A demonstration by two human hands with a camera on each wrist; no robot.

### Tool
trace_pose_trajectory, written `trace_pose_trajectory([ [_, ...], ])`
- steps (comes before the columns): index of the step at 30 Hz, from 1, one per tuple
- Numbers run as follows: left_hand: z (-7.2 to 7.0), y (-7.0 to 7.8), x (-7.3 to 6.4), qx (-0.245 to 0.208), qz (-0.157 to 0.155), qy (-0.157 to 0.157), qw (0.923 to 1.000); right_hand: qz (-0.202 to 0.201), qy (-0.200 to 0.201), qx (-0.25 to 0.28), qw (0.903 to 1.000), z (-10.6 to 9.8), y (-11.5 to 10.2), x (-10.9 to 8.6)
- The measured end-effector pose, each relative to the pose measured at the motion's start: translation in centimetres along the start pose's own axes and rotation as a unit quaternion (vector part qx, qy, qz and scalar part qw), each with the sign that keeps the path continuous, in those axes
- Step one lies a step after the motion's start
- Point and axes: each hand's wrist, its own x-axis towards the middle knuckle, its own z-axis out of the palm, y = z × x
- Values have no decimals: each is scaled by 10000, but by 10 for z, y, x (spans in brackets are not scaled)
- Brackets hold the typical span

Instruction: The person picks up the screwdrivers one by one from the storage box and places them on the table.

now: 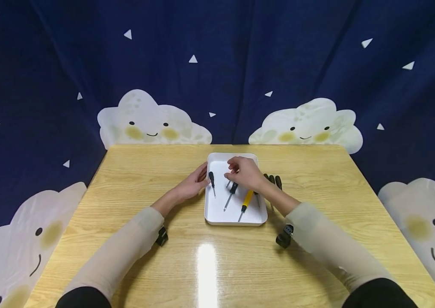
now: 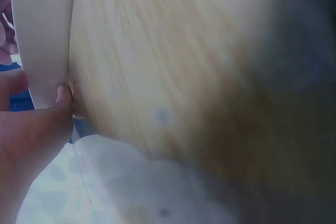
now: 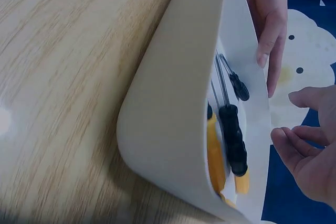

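Left hand (image 1: 191,185) is pinching the white rectangular plastic tray (image 1: 216,214), right hand (image 1: 246,172) hovering spread, empty; probably mid-loading, next move seemingly requiring the black-handled metal screwdrivers (image 1: 278,182) alongside.

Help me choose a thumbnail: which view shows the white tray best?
The head view, showing nearly the whole tray from above. Right wrist: outer side and part of the inside. Left wrist: only outer wall.
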Motion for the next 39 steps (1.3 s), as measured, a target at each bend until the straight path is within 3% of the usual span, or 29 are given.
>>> trace_pose_trajectory([
  [10, 0, -3, 1, -84, 41, -37, 9999, -21, -296, -54, 9995, 13, -9, 6],
  [23, -2, -3, 1, -175, 179, -71, 9997, -23, -337, 14, 9994, 31, -15, 24],
  [39, -2, -4, 1, -331, 165, -120, 9992, 350, -534, -138, 9979, 51, -7, 36],
])
